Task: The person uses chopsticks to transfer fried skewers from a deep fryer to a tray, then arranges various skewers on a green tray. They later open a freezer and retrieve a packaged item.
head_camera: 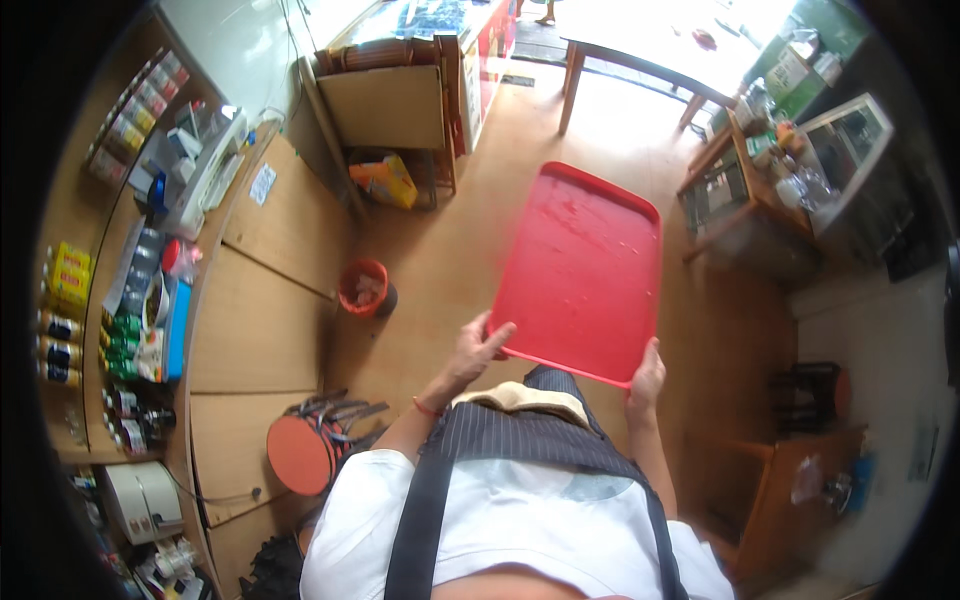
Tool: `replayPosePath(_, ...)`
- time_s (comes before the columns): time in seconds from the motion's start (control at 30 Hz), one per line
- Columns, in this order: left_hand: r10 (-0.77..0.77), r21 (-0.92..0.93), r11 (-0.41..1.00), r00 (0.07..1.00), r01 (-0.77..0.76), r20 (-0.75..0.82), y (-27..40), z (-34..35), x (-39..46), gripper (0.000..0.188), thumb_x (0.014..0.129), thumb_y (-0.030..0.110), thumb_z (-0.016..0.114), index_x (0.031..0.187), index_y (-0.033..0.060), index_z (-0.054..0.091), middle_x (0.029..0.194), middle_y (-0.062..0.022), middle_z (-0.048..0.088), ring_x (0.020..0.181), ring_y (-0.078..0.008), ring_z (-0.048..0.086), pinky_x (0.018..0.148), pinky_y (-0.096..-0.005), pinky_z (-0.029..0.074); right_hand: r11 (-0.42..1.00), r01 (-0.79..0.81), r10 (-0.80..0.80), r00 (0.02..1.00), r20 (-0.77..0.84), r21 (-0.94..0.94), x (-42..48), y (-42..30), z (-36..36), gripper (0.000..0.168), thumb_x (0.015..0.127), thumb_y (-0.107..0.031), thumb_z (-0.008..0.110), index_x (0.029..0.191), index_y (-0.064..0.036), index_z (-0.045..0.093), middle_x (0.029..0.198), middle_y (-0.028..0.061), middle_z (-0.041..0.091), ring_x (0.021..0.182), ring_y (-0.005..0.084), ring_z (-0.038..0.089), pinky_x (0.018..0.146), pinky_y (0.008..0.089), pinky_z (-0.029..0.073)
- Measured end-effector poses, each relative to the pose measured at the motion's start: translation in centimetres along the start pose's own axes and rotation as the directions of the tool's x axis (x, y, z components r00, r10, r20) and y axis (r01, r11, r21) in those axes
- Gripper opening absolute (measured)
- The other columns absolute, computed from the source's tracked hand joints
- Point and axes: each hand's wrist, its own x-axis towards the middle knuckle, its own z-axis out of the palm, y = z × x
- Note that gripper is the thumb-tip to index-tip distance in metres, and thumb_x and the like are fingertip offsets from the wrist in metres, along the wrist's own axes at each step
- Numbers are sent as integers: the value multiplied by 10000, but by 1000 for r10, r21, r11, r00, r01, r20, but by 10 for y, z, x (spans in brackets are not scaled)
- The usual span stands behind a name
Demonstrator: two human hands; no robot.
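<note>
Both of my hands carry a red plastic serving tray [581,277] in front of my waist, above the floor. My left hand [476,349] grips its near left corner, the thumb lying over the rim. At the near right corner, my right hand [646,375] holds the edge from the side. The tray's surface looks wet or smeared, with a few small pale bits on it. Below it, a beige cloth [517,397] is tucked at the waist of my striped apron [510,435].
A wooden counter [251,322] with bottles and boxes runs along the left. Beside it stand a bin [364,287] with an orange-red liner and stacked round stools [304,454]. A wooden table [645,60] is ahead; a cluttered side table [776,180] and an orange-brown cabinet [795,495] line the right.
</note>
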Motion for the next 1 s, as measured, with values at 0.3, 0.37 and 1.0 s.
replayPosePath(0.3,-151,70,987,984,145,95,59,-19,372,365,969,313,521,1152,1,568,920,-83,662,813,-145,649,732,-283,534,1000,20,-18,997,78,-22,386,-20,107,460,1018,-319,388,1147,87,562,1132,132,625,992,188,615,849,287,505)
replayPosePath(0.37,-184,12,983,983,184,28,83,-26,443,321,987,292,485,1135,22,574,943,-95,667,831,-163,652,751,-291,530,999,44,-46,995,83,21,476,-36,150,464,1017,-325,391,1143,87,563,1124,132,627,983,188,616,847,288,505)
replayPosePath(1.0,106,317,948,916,24,-386,283,-245,1085,165,931,108,535,1013,-5,623,785,-54,677,701,-99,631,631,-240,501,990,76,-56,984,-170,117,1220,10,554,462,1007,-331,412,1088,90,585,1053,115,643,891,188,627,774,301,520)
